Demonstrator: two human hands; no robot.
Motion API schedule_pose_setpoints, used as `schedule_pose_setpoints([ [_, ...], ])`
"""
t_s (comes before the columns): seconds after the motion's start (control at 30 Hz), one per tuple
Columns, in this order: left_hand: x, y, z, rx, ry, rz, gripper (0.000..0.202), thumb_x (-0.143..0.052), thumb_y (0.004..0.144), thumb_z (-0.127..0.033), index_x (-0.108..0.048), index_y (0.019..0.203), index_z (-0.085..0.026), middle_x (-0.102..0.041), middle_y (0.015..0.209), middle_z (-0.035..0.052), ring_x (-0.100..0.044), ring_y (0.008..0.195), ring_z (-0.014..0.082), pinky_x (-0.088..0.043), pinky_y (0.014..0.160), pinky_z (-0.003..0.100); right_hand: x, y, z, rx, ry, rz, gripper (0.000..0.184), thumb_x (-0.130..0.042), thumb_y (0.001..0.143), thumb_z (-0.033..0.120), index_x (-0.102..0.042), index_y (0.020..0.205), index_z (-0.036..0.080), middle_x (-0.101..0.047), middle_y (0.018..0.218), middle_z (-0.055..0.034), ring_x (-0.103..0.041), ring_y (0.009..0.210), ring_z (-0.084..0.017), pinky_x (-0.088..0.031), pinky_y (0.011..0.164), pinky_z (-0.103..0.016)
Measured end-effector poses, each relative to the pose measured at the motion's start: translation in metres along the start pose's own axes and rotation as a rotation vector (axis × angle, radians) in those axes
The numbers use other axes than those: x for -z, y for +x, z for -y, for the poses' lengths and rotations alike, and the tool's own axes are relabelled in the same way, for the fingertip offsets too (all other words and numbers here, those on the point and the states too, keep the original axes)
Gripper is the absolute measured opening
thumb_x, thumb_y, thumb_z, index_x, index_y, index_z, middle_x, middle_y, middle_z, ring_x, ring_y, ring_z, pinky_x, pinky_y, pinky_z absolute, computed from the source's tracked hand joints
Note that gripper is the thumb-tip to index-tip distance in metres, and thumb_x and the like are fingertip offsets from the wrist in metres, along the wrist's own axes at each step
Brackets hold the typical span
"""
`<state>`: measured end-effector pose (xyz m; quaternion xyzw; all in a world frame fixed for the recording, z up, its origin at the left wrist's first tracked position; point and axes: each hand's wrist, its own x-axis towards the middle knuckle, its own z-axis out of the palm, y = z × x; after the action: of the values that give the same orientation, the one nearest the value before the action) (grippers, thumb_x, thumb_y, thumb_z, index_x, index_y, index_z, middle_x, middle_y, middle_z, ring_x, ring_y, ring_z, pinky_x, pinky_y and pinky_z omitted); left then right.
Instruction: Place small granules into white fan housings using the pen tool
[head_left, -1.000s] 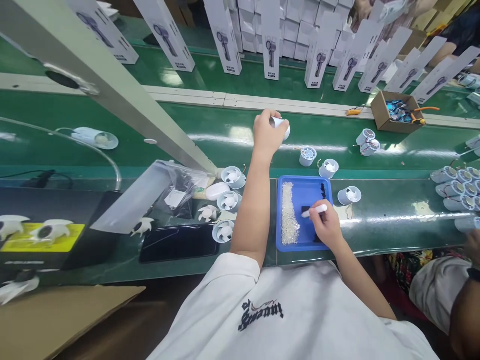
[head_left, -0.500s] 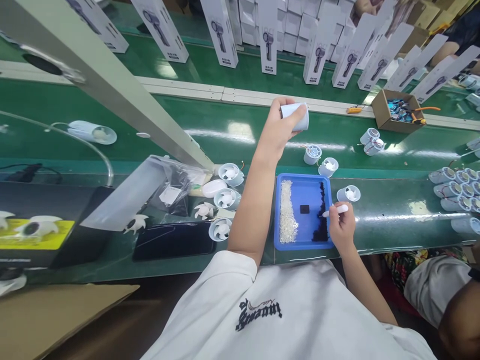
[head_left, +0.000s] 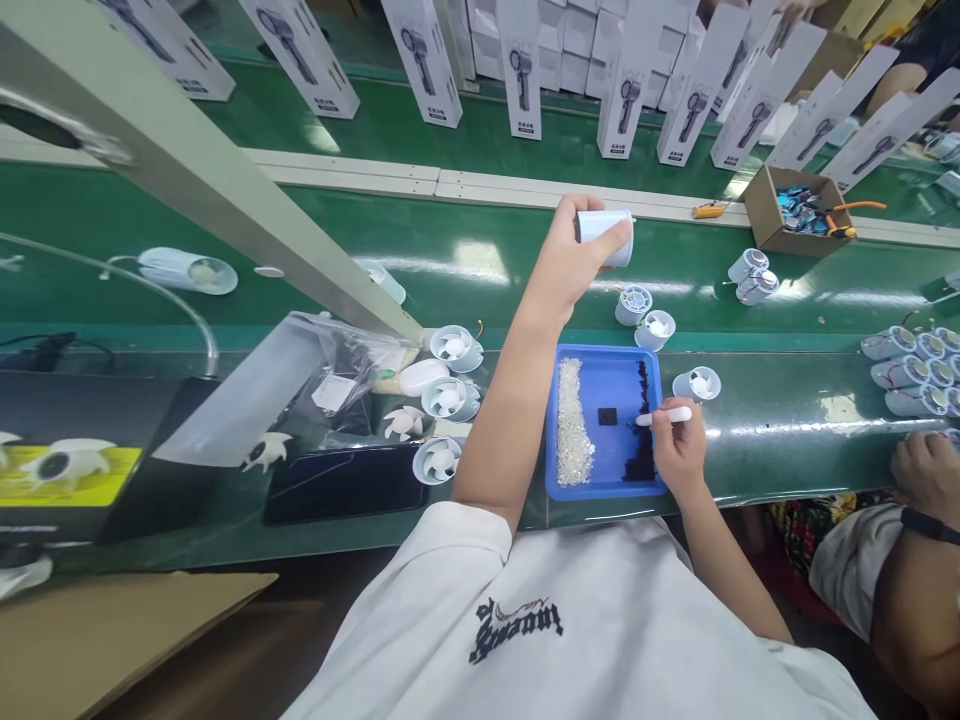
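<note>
My left hand (head_left: 574,250) is closed round a pale blue fan housing (head_left: 609,236), held tilted on its side above the bench. A slim white pen-like tool (head_left: 670,415) is pinched in my right hand (head_left: 681,450), its tip over small black parts (head_left: 640,458) in a blue tray (head_left: 552,400). Small clear-white pieces (head_left: 574,435) fill the tray's left side, and a black square (head_left: 607,416) lies mid-tray. Just behind the tray stand two fan housings (head_left: 655,330), one showing white blades and the other a ribbed end (head_left: 634,303). Another housing (head_left: 696,384) stands right of the tray.
A slanted metal post (head_left: 262,210) rises at left, near a dark phone-like slab (head_left: 341,485) and more housings (head_left: 450,398). A carton (head_left: 780,235) holds blue parts. Printed boxes (head_left: 525,95) line the back. A co-worker's hand (head_left: 926,470) rests at right beside grouped housings (head_left: 904,370).
My left hand has shifted slightly right with the housing. The white tool in my right hand has moved a little left and up along the black parts. A co-worker's hand has appeared at right.
</note>
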<state>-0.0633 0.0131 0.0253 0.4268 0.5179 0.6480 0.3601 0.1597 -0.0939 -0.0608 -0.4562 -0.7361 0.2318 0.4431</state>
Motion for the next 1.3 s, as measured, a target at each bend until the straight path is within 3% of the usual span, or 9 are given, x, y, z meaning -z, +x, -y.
schedule_pose_setpoints([
  [0.2, -0.001, -0.005, -0.008, -0.005, -0.043, 0.051, 0.021, -0.066, 0.085, -0.020, -0.049, 0.097, -0.020, -0.054, 0.099, 0.0024, -0.065, 0.100, 0.0211, -0.056, 0.076, 0.040, 0.000, 0.002, 0.001, 0.058, -0.006, -0.001, 0.021, -0.048, 0.094, 0.039, -0.050, 0.082, 0.023, -0.053, 0.070, 0.0002, -0.051, 0.065, -0.016, -0.042, 0.061, -0.030],
  [0.43, -0.005, 0.012, 0.026, -0.141, 0.163, -0.048, 0.022, -0.060, 0.089, -0.034, -0.048, 0.103, -0.022, -0.052, 0.098, 0.0014, -0.067, 0.098, 0.0203, -0.056, 0.075, 0.037, -0.003, 0.007, 0.007, 0.131, -0.024, 0.083, 0.013, -0.051, 0.093, 0.031, -0.049, 0.082, 0.023, -0.054, 0.071, 0.0004, -0.051, 0.063, -0.015, -0.042, 0.060, -0.030],
  [0.57, -0.004, 0.016, 0.035, -0.090, 0.096, -0.062, 0.026, -0.064, 0.087, -0.035, -0.050, 0.106, -0.023, -0.051, 0.100, 0.0019, -0.063, 0.110, 0.0258, -0.054, 0.083, 0.045, -0.004, 0.007, 0.008, 0.230, -0.050, 0.082, 0.010, -0.051, 0.093, 0.028, -0.050, 0.084, 0.023, -0.056, 0.072, -0.0002, -0.054, 0.064, -0.016, -0.043, 0.060, -0.030],
  [0.7, -0.004, 0.014, 0.031, -0.066, 0.019, -0.043, 0.026, -0.065, 0.086, -0.036, -0.051, 0.104, -0.023, -0.050, 0.101, 0.0020, -0.060, 0.114, 0.0284, -0.053, 0.087, 0.050, -0.004, 0.007, 0.006, 0.235, -0.068, 0.043, 0.010, -0.049, 0.094, 0.029, -0.050, 0.086, 0.023, -0.057, 0.073, -0.0009, -0.056, 0.066, -0.016, -0.044, 0.061, -0.030],
  [0.93, -0.006, 0.007, 0.016, -0.045, 0.005, -0.006, 0.028, -0.068, 0.083, -0.035, -0.051, 0.101, -0.022, -0.049, 0.105, 0.0026, -0.055, 0.122, 0.0290, -0.050, 0.095, 0.049, -0.004, 0.009, 0.008, 0.221, -0.061, 0.106, 0.010, -0.051, 0.092, 0.026, -0.049, 0.084, 0.023, -0.054, 0.070, 0.0009, -0.053, 0.060, -0.014, -0.043, 0.057, -0.028],
  [1.13, -0.008, 0.005, 0.015, -0.013, 0.091, -0.003, 0.026, -0.066, 0.084, -0.033, -0.052, 0.104, -0.022, -0.049, 0.105, 0.0022, -0.057, 0.116, 0.0266, -0.052, 0.092, 0.045, -0.005, 0.012, 0.008, 0.167, 0.005, 0.285, 0.011, -0.050, 0.093, 0.031, -0.049, 0.086, 0.023, -0.057, 0.072, 0.0000, -0.054, 0.060, -0.014, -0.044, 0.057, -0.028],
  [1.3, -0.013, 0.004, 0.012, 0.054, 0.078, -0.013, 0.026, -0.064, 0.085, -0.029, -0.053, 0.108, -0.022, -0.048, 0.109, 0.0028, -0.054, 0.120, 0.0295, -0.049, 0.095, 0.047, -0.008, 0.015, 0.007, 0.129, 0.103, 0.300, 0.008, -0.049, 0.094, 0.030, -0.051, 0.092, 0.022, -0.058, 0.076, -0.0005, -0.057, 0.062, -0.014, -0.046, 0.059, -0.028],
])
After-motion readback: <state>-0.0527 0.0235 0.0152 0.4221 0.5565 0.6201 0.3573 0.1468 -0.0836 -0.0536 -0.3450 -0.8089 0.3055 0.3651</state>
